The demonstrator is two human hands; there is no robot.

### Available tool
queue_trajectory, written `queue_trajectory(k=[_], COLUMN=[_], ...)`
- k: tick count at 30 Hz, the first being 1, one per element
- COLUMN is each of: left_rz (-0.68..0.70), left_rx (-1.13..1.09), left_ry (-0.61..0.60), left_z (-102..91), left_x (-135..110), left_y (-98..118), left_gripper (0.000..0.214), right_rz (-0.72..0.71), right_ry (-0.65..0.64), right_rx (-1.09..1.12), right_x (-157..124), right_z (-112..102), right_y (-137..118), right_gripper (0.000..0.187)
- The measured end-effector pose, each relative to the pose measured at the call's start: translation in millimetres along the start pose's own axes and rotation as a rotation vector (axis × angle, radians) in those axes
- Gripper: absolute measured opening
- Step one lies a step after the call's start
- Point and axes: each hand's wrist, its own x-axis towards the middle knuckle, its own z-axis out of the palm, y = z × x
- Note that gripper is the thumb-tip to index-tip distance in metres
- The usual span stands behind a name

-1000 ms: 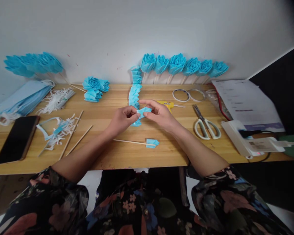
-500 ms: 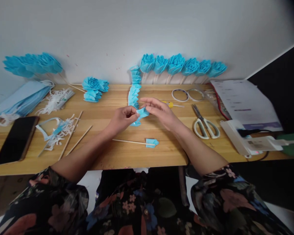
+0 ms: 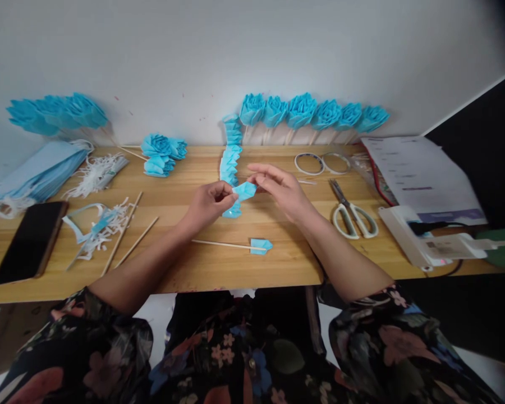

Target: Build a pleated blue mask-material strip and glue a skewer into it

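Right hand [image 3: 287, 194], shifted slightly outward, lies at the tip of a folded blue piece [image 3: 247, 191], its grip hard to judge; left hand [image 3: 210, 203] pinches the other end.

Light-brown wooden tabletop [image 3: 202, 168]: lane left open btwn ruffled blue flower heads [image 3: 156, 147] & pleated light-blue strip column [image 3: 230, 161]; ctr. airspace occupied by folded blue piece [image 3: 246, 191]. R: obstructed by white-handled metal scissors [image 3: 350, 206]. Front: crossed by pale wooden stick [image 3: 219, 243].
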Motion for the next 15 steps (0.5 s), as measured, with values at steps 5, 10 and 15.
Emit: queue_trajectory(k=[5,10,15], left_rz=[-0.008,-0.005,-0.003], left_rx=[-0.003,0.001,-0.014], left_ry=[0.015,0.039,0.038], left_z=[-1.5,-1.2,-1.9], left_x=[1.7,3.7,4.4], left_y=[-1.7,-3.9,-4.0], left_gripper=[0.029,0.030,0.031], right_rz=[-0.036,-0.070,-0.067], right_ry=[0.009,0.011,0.033], right_rx=[-0.078,-0.094,-0.110], right_x=[2.6,4.3,4.6], right_z=[-0.4,-1.2,-1.7], right_y=[2.8,5.4,5.8], right_gripper=[0.036,0.032,0.034])
